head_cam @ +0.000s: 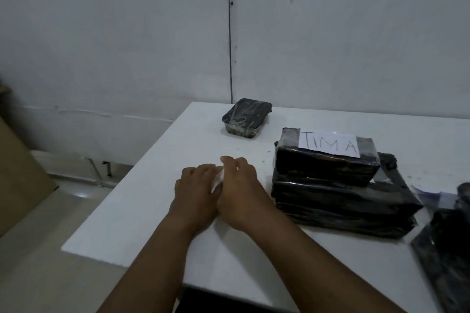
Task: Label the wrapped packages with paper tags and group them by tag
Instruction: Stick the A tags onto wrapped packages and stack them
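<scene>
Packages (328, 160) — two stacked, one tagged; both hands' (218, 185) grip pinches one paper (218, 180).

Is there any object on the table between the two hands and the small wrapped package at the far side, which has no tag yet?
Nothing visible stands between them. The left hand and right hand hold a small piece of paper over bare white table. The untagged package lies beyond. The stack tagged "TIMA" sits off to the right.
</scene>
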